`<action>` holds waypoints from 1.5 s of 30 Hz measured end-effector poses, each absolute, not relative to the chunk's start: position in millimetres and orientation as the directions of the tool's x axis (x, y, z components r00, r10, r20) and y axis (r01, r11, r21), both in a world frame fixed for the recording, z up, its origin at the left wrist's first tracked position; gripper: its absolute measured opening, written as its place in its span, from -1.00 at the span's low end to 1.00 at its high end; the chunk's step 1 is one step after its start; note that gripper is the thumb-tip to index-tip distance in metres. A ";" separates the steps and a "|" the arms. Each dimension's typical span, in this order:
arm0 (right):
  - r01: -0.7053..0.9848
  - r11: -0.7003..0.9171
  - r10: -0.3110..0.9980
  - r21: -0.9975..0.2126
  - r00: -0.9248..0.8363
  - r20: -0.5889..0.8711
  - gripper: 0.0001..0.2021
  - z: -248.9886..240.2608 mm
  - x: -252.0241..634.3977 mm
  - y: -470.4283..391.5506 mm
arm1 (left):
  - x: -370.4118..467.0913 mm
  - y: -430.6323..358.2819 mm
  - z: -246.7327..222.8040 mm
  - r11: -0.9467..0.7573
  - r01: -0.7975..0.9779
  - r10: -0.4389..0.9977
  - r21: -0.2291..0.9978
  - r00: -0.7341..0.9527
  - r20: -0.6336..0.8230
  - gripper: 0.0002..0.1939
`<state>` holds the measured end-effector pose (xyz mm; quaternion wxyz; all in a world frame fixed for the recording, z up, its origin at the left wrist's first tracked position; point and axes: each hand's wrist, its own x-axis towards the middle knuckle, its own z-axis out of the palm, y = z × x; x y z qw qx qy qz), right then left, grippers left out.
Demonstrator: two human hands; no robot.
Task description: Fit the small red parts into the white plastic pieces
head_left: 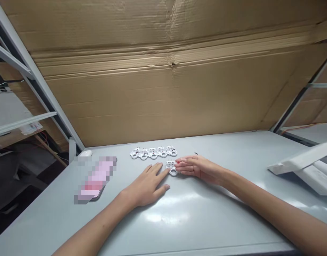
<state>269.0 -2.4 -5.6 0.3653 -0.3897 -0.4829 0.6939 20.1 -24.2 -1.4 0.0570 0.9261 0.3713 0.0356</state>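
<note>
A small white plastic part [171, 168] with a round ring at its near end and thin pins at its far edge lies on the grey table [163, 227]. My left hand [150, 185] rests flat beside it, fingers spread, with the index fingertip at the part's left edge. On the other side, my right hand [195, 167] has its fingers drawn together against the part's right edge. A bit of red shows at those fingertips; whatever they pinch is mostly hidden. Beyond the hands, several matching white parts [152, 153] lie side by side in a row.
A phone with a pink screen [99, 176], partly blurred out, lies at the left near a white rounded object [85, 153]. White folded packaging [307, 163] stands on the right. A cardboard wall [179, 96] closes the back, and a metal frame [41, 76] rises at the left.
</note>
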 end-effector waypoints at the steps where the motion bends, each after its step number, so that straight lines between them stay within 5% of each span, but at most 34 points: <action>1: -0.133 -0.267 0.883 -0.954 -0.431 -0.186 -0.78 -5.4 269.1 -2.8 | 20.1 -24.3 -1.4 -0.717 0.684 0.692 0.137 0.721 0.023 -0.44; 11: 0.021 -0.121 0.869 -0.992 -0.482 -0.116 -0.65 -8.4 270.4 -2.6 | 19.9 -23.4 -3.1 -0.724 0.680 0.686 0.117 0.727 0.028 -0.46; 15: 0.106 0.060 0.915 -0.993 -0.404 0.012 -0.70 -9.5 266.8 -3.4 | 21.2 -24.8 -2.3 -0.744 0.657 0.666 0.120 0.744 0.057 -0.52; 19: 0.364 0.371 0.907 -0.854 -0.339 0.250 -0.77 -13.3 265.1 -5.4 | 21.6 -25.3 -2.4 -0.765 0.628 0.641 0.144 0.763 0.083 -0.53; 23: 0.495 0.483 0.874 -0.723 -0.321 0.364 -0.85 -16.6 265.1 -7.3 | 22.8 -24.9 -0.5 -0.792 0.590 0.605 0.159 0.794 0.065 -0.52; 35: 0.563 0.666 0.746 -0.490 -0.492 0.448 -0.80 -32.8 265.0 0.4 | 22.1 -23.5 -2.5 -0.793 0.589 0.603 0.156 0.796 0.058 -0.50; 45: 0.549 0.716 0.697 -0.431 -0.596 0.397 -0.74 -21.9 272.9 -2.3 | 22.0 -22.0 -7.5 -0.807 0.580 0.591 0.114 0.795 0.137 -0.52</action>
